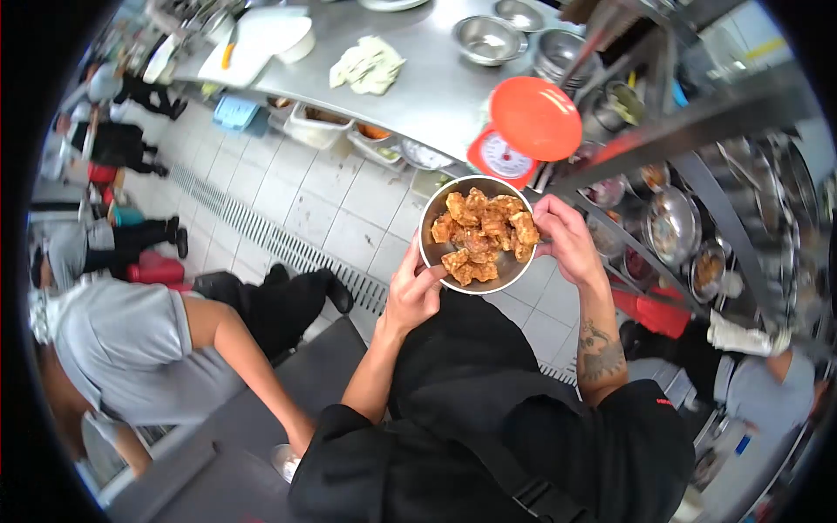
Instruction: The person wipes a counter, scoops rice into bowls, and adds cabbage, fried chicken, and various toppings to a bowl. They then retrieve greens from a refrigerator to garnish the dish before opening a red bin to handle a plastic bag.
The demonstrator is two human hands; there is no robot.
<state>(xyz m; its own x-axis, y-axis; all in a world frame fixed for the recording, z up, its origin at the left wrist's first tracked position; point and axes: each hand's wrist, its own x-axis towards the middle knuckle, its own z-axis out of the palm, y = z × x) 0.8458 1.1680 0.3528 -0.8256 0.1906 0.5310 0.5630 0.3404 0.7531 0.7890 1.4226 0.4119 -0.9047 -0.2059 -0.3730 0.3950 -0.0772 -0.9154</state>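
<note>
Between my two hands is a round metal bowl (514, 281) holding several browned, crisp-looking pieces of fried food (481, 228). My left hand (413, 295) grips the bowl's lower left rim, its thumb over the edge. On the right side, my right hand (568, 237) pinches the rim with thumb and fingers. The undersides of the fingers are hidden behind the bowl. Just beyond the bowl, a red kitchen scale (504, 157) with a round dial and an orange-red pan (535, 118) stands at the counter's edge.
A steel counter (427, 78) runs along the far side, bearing a crumpled cloth (368, 66), metal bowls (488, 40) and a knife (229, 52) on a white board. Steel shelving (706, 209) with bowls stands at right. A co-worker in grey (139, 349) bends close on my left.
</note>
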